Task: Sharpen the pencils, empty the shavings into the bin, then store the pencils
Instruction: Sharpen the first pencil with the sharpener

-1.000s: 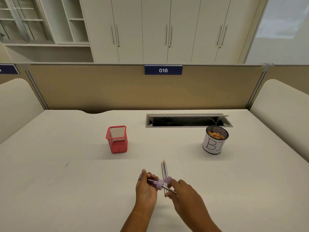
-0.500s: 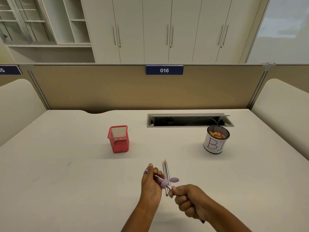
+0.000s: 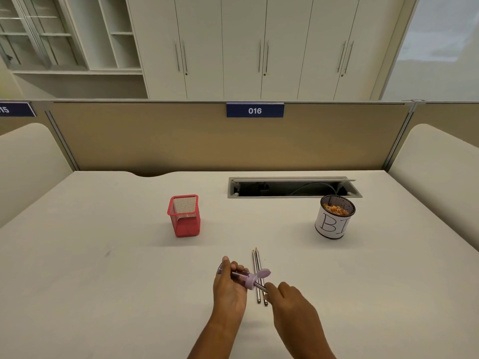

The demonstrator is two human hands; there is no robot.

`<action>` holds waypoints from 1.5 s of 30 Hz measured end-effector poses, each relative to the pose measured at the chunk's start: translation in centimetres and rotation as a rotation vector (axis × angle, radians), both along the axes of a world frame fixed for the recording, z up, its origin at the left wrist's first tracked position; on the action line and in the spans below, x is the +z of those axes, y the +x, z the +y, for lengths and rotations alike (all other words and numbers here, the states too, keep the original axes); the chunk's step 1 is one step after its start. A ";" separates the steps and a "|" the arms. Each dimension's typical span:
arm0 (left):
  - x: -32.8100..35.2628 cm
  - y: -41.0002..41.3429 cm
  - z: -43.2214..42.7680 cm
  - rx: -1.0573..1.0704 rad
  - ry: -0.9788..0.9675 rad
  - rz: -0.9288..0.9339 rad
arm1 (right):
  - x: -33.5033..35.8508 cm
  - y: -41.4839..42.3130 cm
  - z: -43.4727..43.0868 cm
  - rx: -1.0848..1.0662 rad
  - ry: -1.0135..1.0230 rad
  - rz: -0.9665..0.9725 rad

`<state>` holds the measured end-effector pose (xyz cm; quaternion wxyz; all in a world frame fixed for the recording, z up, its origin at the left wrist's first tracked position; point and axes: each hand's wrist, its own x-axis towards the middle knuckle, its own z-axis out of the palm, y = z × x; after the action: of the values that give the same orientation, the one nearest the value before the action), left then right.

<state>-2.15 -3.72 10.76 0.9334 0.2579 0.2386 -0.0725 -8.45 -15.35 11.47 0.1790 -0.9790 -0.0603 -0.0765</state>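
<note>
My left hand (image 3: 229, 288) grips a purple tube-shaped sharpener (image 3: 245, 278) with its small lid flipped open. A pencil (image 3: 260, 286) sticks out of the sharpener's mouth toward the right, and my right hand (image 3: 290, 301) pinches its shaft just behind the sharpener. Two more pencils (image 3: 256, 263) lie side by side on the desk beneath, tips pointing away from me. A red mesh pencil holder (image 3: 184, 216) stands to the far left. The white cup labelled as the bin (image 3: 333, 224) stands at the far right with orange shavings inside.
An open cable slot (image 3: 294, 187) is cut into the white desk (image 3: 103, 281) behind the bin. A tan partition with a "016" plate (image 3: 255, 110) closes the back, and padded side panels flank the desk.
My right hand went from a fist gripping the pencil further back to fingertips pinching it close to the sharpener. The left hand and sharpener stayed nearly in place.
</note>
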 end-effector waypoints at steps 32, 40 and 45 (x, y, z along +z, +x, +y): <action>1.1 0.1 -1.2 -0.020 0.036 -0.042 | 2.3 -0.4 0.9 -0.055 0.086 0.125; 2.0 0.4 -1.2 -0.090 0.066 -0.097 | 3.8 2.1 -2.1 -0.359 1.643 1.206; 1.8 0.5 -1.1 -0.040 0.003 -0.043 | 3.7 1.5 -0.6 -0.213 1.047 0.756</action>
<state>-1.60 -4.86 12.54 0.9363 0.2657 0.2133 -0.0849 -6.95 -15.97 15.18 0.6324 -0.7224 0.1493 0.2362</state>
